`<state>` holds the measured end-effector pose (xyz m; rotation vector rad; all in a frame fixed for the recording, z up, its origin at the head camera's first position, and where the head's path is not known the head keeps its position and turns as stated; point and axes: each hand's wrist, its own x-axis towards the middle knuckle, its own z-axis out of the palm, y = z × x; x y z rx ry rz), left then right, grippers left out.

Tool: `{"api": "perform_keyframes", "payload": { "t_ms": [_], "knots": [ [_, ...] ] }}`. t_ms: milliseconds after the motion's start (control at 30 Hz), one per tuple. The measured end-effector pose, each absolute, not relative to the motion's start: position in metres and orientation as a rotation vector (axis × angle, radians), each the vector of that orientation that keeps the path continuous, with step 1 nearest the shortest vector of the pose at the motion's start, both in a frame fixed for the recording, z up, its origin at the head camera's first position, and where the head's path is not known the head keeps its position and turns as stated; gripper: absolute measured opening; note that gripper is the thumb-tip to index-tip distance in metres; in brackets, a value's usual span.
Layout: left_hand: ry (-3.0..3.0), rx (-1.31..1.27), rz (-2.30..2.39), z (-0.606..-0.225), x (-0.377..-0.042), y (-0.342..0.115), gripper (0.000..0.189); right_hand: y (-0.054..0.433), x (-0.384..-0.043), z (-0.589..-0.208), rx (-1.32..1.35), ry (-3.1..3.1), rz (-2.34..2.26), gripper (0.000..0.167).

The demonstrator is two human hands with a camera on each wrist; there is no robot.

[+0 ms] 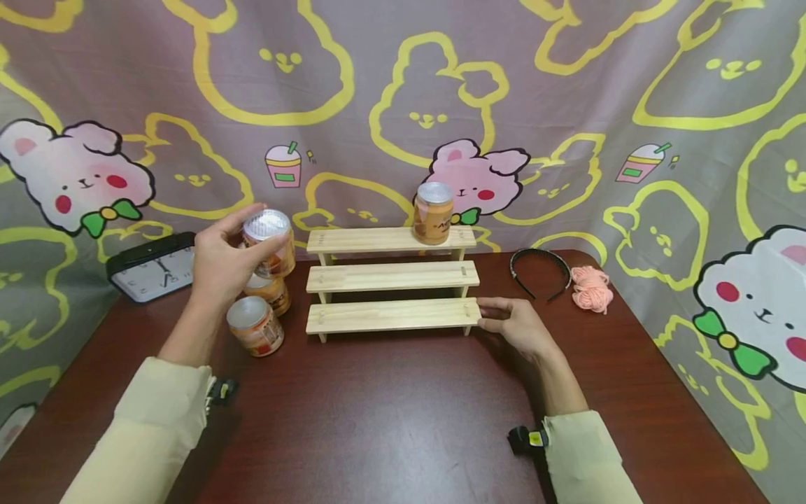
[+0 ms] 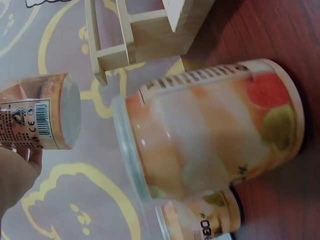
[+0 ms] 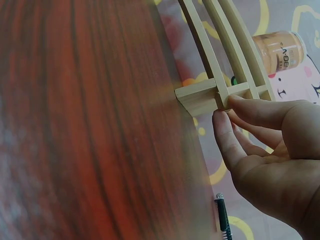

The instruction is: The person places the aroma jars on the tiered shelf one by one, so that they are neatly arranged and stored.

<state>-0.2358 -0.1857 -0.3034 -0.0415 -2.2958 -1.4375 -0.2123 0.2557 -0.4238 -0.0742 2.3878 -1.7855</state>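
My left hand (image 1: 229,255) grips a can (image 1: 277,245) with an orange label and a silver lid. The can is held up over the left of the table, and the left wrist view shows the barcode on that can (image 2: 35,112). Below it stand a second can (image 1: 272,292) and, nearer, a third can (image 1: 255,327). With thumb and fingers my right hand (image 1: 519,325) pinches the right end of the lowest step of a three-tier wooden shelf (image 1: 390,316). A matching can (image 1: 433,217) stands on the top step, right of the middle.
Behind the cans at the left is a black-framed clock (image 1: 157,269), tilted. A dark headband (image 1: 541,262) and a bundle of pink yarn (image 1: 592,288) lie at the back right of the brown table (image 1: 390,420). A patterned curtain (image 1: 378,84) hangs behind.
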Motion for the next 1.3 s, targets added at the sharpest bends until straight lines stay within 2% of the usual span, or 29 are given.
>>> {"api": "perform_keyframes", "payload": {
  "t_ms": [600,1300],
  "knots": [
    [-2.22,-0.142,-1.687,-0.299,-0.248,-0.163,0.063,0.257,-0.212,-0.423,-0.092,2.412,-1.757,0.048],
    [-2.214,-0.274,-1.705,-0.293,-0.269,-0.13,0.06,0.256,-0.214,-0.424,-0.08,2.421,-1.744,0.047]
  ]
}}
